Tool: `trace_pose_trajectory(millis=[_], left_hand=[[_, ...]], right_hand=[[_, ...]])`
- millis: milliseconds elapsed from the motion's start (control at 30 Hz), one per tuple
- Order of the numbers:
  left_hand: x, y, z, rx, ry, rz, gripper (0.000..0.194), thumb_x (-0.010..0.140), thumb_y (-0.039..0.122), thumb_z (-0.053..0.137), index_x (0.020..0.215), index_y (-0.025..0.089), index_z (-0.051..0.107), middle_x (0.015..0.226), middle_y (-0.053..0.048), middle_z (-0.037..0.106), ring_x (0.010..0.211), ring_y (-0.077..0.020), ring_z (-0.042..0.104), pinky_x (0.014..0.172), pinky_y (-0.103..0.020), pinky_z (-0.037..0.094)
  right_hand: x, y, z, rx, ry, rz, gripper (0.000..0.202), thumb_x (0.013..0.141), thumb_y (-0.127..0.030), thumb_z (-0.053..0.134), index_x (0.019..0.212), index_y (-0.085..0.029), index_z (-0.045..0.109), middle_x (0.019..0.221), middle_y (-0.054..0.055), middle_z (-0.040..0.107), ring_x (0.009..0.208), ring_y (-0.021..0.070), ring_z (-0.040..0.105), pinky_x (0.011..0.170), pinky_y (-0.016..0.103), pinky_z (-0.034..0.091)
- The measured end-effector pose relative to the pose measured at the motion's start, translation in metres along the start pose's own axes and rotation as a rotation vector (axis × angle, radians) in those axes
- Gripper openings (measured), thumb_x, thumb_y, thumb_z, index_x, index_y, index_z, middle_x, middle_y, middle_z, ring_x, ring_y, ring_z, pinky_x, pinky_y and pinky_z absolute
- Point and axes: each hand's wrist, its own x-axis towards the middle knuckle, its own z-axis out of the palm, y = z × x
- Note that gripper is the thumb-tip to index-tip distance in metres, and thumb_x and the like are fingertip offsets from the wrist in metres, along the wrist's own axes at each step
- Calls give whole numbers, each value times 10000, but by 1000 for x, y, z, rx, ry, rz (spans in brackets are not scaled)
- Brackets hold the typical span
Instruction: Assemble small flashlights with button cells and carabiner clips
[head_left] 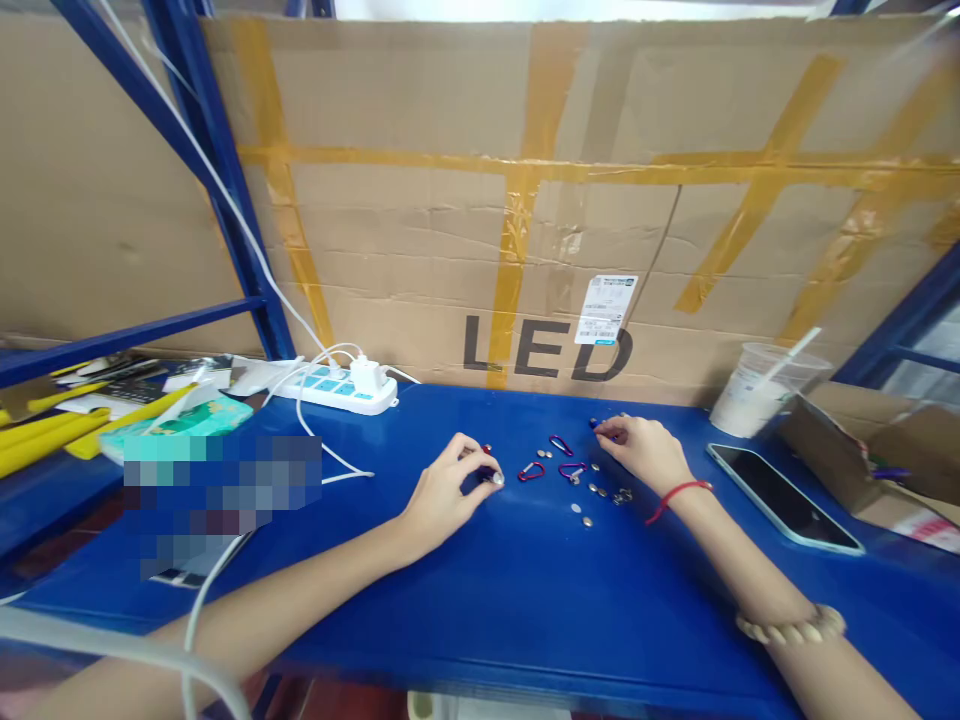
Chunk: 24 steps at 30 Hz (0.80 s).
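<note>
My left hand (450, 490) is closed, thumb and fingers round a small round silvery piece (498, 479) with something dark beside it. A bit of red shows just behind those fingers. To the right lie a red carabiner (532, 471), a dark blue carabiner (560, 446) and a purple carabiner (572, 470). Several small silvery discs (587, 521) are scattered around them, along with a little cluster of metal rings (622, 496). My right hand (646, 452) reaches in from the right, its fingers bent together at a small blue piece (595, 424), too covered to name.
A phone (784, 497), a plastic cup with a straw (757, 392) and an open carton (870, 470) stand at the right. On the left are a white power strip (337, 388), trailing cables and yellow-handled items (52, 440). A large cardboard sheet (420, 250) backs the blue table.
</note>
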Motion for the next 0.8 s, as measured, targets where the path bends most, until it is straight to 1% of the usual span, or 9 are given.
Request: trace_pose_trajectory(millis=[100, 200, 267, 367, 467, 633, 800], left_hand=[[0, -1, -1, -32, 7, 1, 148, 811, 336, 577, 851, 223, 663, 926, -15, 522, 622, -75, 508, 575, -198, 471], [1, -1, -4, -78, 37, 11, 163, 815, 312, 576, 897, 215, 678, 920, -25, 525, 589, -67, 490, 554, -201, 468], [2, 0, -5, -116, 47, 17, 158, 798, 286, 601, 900, 208, 693, 902, -32, 532, 636, -82, 520, 547, -200, 469], [4, 0, -4, -167, 55, 32, 138, 746, 262, 661, 860, 205, 716, 872, -39, 554, 752, -122, 567, 566, -204, 480], [5, 0, -3, -204, 85, 56, 139, 711, 266, 695, 827, 195, 725, 865, -46, 583, 789, -139, 586, 593, -220, 499], [4, -1, 0, -283, 138, 65, 145, 682, 295, 714, 758, 171, 717, 865, -54, 616, 787, -147, 611, 642, -253, 546], [5, -2, 2, -332, 152, 37, 159, 663, 305, 719, 663, 147, 697, 841, -60, 630, 755, -152, 637, 674, -273, 577]], right_hand=[[-1, -3, 3, 29, 30, -39, 144, 714, -237, 567, 740, -252, 707, 717, -11, 710, 656, 181, 661, 481, 235, 432], [-3, -11, 3, 98, 27, -85, 151, 724, -241, 555, 752, -243, 703, 718, -11, 710, 645, 175, 658, 500, 240, 449], [-5, -18, 3, 125, 21, -101, 165, 741, -251, 548, 784, -234, 707, 730, -9, 712, 654, 175, 658, 525, 248, 458], [-8, -28, 0, 136, 32, -89, 193, 776, -264, 530, 830, -224, 711, 778, -5, 718, 694, 181, 664, 562, 258, 464], [-10, -34, -3, 146, 54, -65, 216, 802, -272, 513, 843, -212, 716, 768, 5, 720, 696, 187, 667, 584, 262, 470], [-8, -29, -4, 248, 119, -78, 240, 822, -275, 497, 869, -176, 710, 803, 23, 720, 685, 182, 669, 638, 268, 496], [-8, -22, 4, 290, 184, -91, 242, 809, -292, 503, 858, -172, 708, 780, 28, 718, 699, 185, 673, 651, 265, 519]])
